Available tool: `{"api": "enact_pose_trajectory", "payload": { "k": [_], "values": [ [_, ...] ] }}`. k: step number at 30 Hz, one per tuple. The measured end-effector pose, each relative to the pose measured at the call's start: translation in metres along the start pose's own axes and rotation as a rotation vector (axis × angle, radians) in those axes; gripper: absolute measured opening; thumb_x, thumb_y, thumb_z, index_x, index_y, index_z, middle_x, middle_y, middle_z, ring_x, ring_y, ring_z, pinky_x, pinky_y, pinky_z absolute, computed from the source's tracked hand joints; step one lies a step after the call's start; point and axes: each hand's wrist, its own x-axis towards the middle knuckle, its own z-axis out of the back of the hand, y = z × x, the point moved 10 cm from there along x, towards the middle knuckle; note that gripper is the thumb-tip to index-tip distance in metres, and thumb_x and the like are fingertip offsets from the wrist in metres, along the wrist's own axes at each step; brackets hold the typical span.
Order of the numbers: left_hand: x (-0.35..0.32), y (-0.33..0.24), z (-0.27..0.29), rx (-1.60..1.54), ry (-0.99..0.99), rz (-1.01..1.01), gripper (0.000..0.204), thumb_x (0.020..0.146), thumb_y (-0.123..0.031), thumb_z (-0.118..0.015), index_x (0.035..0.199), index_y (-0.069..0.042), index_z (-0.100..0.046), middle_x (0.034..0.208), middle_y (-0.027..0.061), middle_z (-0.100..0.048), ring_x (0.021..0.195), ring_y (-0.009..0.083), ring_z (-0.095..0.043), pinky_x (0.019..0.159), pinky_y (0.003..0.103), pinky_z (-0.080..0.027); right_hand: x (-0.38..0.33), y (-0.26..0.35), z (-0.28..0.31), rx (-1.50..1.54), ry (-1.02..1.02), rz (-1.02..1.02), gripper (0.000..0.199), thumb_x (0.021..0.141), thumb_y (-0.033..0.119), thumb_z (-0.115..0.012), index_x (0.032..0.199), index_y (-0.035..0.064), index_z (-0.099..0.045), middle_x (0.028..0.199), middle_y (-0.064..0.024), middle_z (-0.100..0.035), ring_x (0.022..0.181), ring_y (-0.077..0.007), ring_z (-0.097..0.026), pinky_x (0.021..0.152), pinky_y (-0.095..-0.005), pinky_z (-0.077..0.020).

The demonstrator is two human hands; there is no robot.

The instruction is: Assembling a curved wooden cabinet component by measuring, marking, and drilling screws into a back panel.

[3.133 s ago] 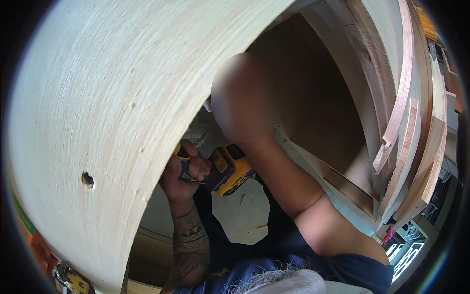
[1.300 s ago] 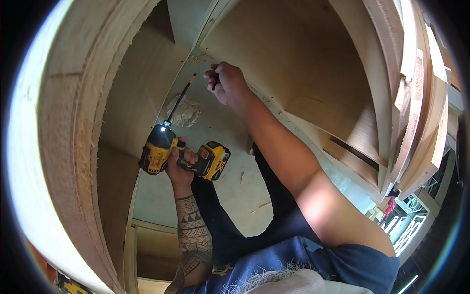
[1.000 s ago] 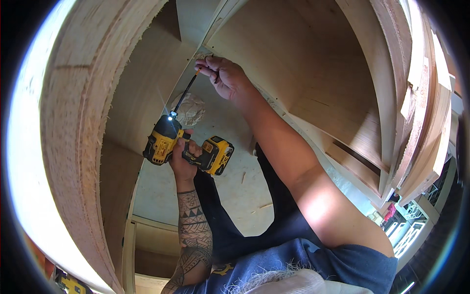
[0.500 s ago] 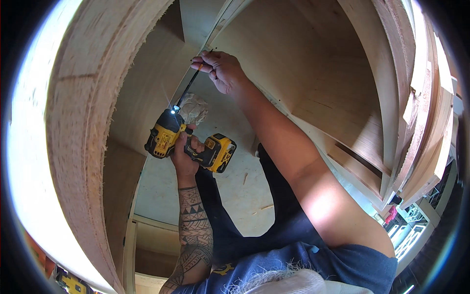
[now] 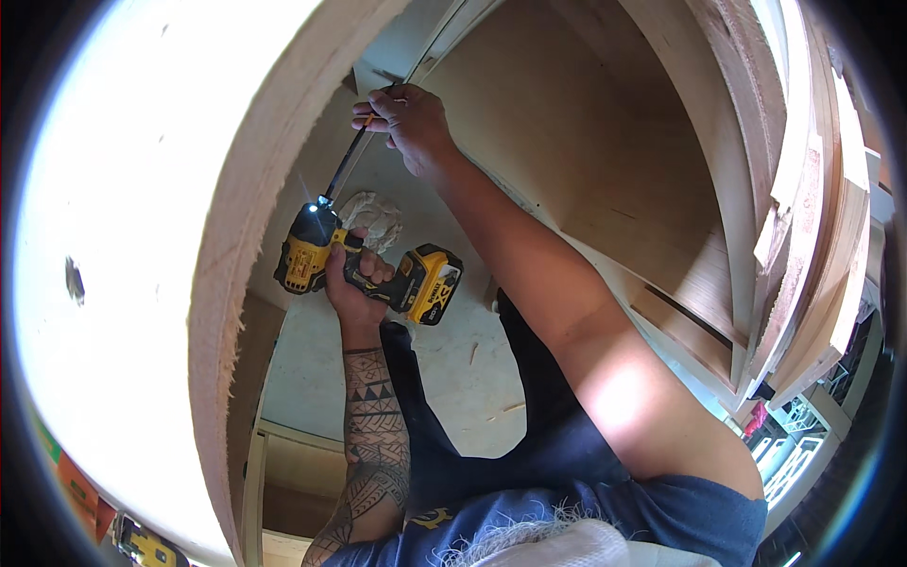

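My left hand point(image 5: 348, 291) is wrapped round the grip of a yellow and black cordless impact driver point(image 5: 310, 257), its small work light shining. A long dark driver bit point(image 5: 346, 164) runs up from its nose, away from me. At the far end of that bit, my right hand point(image 5: 413, 123) is closed, thumb and fingers around the shaft beside an orange band. The bit's tip is by a pale cabinet edge point(image 5: 430, 55); whether a screw sits there is hidden by my fingers.
A wooden panel with a rough edge point(image 5: 215, 321) curves close along the left. To the right is an open plywood cabinet point(image 5: 652, 189), with stacked boards point(image 5: 803, 246) beyond it. A crumpled whitish wad point(image 5: 374, 223) lies on the floor point(image 5: 463, 378). Another yellow tool point(image 5: 149, 546) shows at lower left.
My right hand and the bit end have shifted slightly left and up. The impact driver has moved a little left and up too. The left panel now reaches further into view.
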Motion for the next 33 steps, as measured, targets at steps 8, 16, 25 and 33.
{"api": "enact_pose_trajectory", "payload": {
  "k": [8,16,25,33],
  "values": [
    [0.003,0.001,0.005,0.011,0.025,0.012,0.045,0.103,-0.046,-0.048,0.120,-0.005,-0.056,0.064,-0.0021,-0.049,0.055,0.0105,-0.048,0.060,0.030,-0.045,-0.005,0.001,0.005,-0.035,-0.038,-0.027,0.021,0.100,0.023,-0.061,0.109,0.0054,-0.057,0.103,-0.0116,-0.076,0.093,-0.0234,-0.076,0.068,-0.0405,-0.0439],
    [0.002,0.002,0.004,-0.032,0.079,0.031,0.045,0.102,-0.046,-0.052,0.121,-0.005,-0.056,0.067,-0.0019,-0.053,0.057,0.0107,-0.052,0.061,0.031,-0.045,-0.007,0.003,0.004,-0.009,0.000,-0.007,0.020,0.100,0.023,-0.061,0.109,0.0053,-0.057,0.104,-0.0120,-0.075,0.092,-0.0235,-0.076,0.061,-0.0345,-0.0425],
    [0.006,0.004,-0.001,0.009,0.046,0.054,0.042,0.101,-0.045,-0.053,0.116,-0.006,-0.057,0.066,-0.0020,-0.052,0.056,0.0104,-0.050,0.060,0.030,-0.044,-0.002,-0.002,0.012,-0.032,-0.040,0.012,0.026,0.099,0.023,-0.064,0.112,0.0012,-0.059,0.103,-0.0151,-0.074,0.092,-0.0253,-0.076,0.064,-0.0372,-0.0506],
    [-0.009,-0.001,0.010,0.029,0.047,0.064,0.035,0.100,-0.044,-0.054,0.105,-0.010,-0.056,0.065,-0.0021,-0.051,0.056,0.0108,-0.049,0.059,0.030,-0.044,-0.042,-0.035,-0.030,0.025,0.183,-0.041,0.042,0.092,0.027,-0.075,0.107,-0.0111,-0.065,0.102,-0.0200,-0.071,0.089,-0.0262,-0.074,0.082,-0.0332,-0.0610]
  ]
}}
